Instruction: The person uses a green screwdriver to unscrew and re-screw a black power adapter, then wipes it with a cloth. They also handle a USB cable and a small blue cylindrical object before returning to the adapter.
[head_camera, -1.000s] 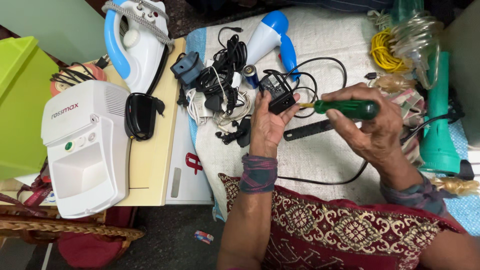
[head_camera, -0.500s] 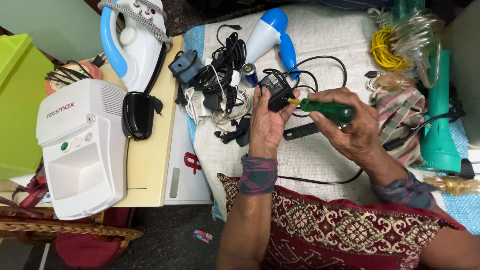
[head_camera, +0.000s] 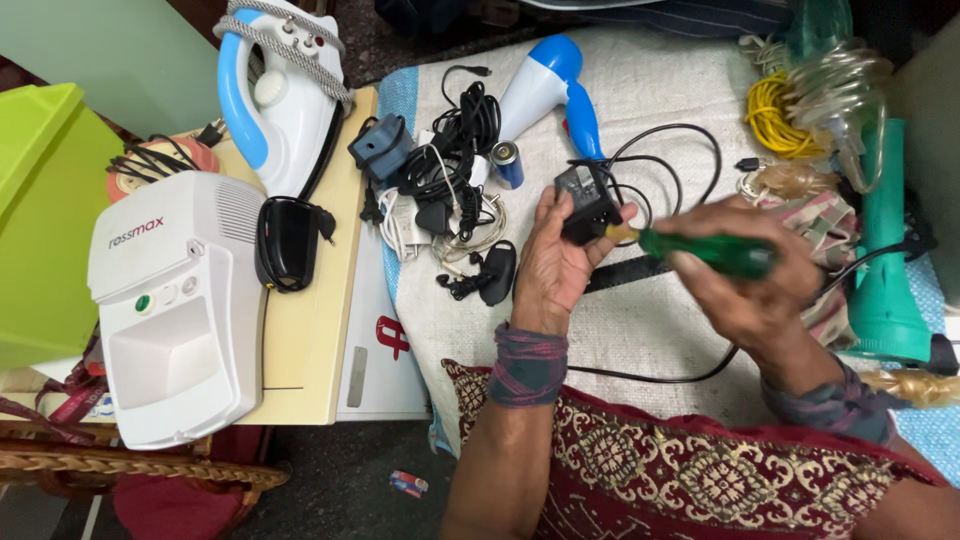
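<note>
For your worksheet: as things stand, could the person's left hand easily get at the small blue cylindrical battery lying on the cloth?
Probably not at once: the left hand is gripping a small black adapter. The small blue cylindrical battery lies uncovered just beyond it.

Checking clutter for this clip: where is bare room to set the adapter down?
Bare cloth lies between the left hand and right hand, above the patterned cushion. Crowded: the black cable tangle beside the blue-white hairdryer.

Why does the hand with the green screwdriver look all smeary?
Head view: the right hand and green screwdriver are motion-blurred; the left hand holding the black adapter is sharper; the white machine and the hair dryer look crisp; lighting is soft, with no harsh glare.
</note>
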